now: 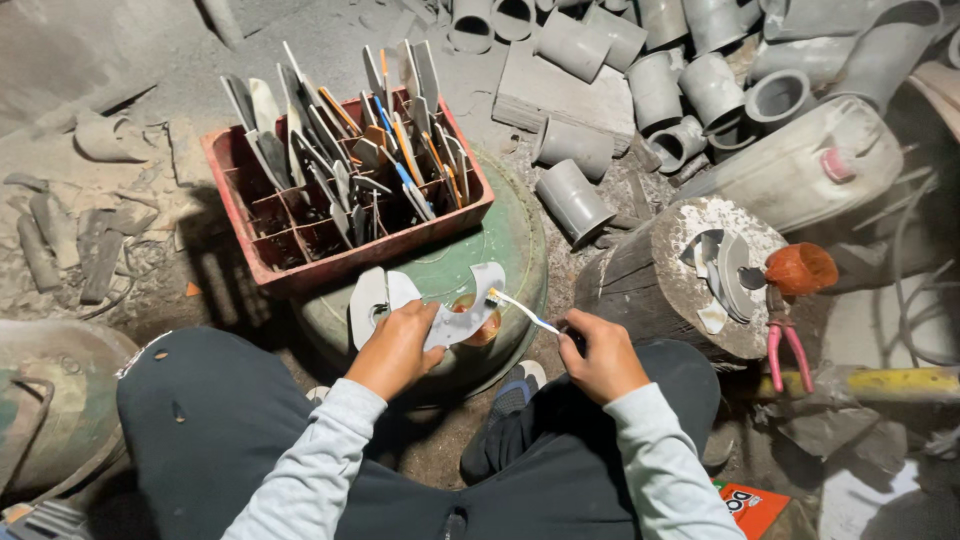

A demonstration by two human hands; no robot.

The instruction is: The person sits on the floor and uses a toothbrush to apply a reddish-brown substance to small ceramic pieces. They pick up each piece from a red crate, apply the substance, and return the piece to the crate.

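Note:
My left hand (397, 347) grips a flat curved grey plastic piece (473, 305) over a round green lid (510, 240). A second pale curved piece (372, 297) lies on the lid beside that hand. My right hand (603, 355) holds a toothbrush (522, 311) whose bristle end touches the grey piece, just above a small orange cup (484, 330). Behind the lid stands a red divided crate (300, 265) packed with several upright grey cut pieces and brushes.
A wooden stump (640, 280) at the right carries several cut grey pieces (722, 268) and an orange cup (800, 268). Pink-handled pliers (785, 345) lean on it. Grey pipe sections (650, 70) and a dusty white jug (800, 170) crowd the back right.

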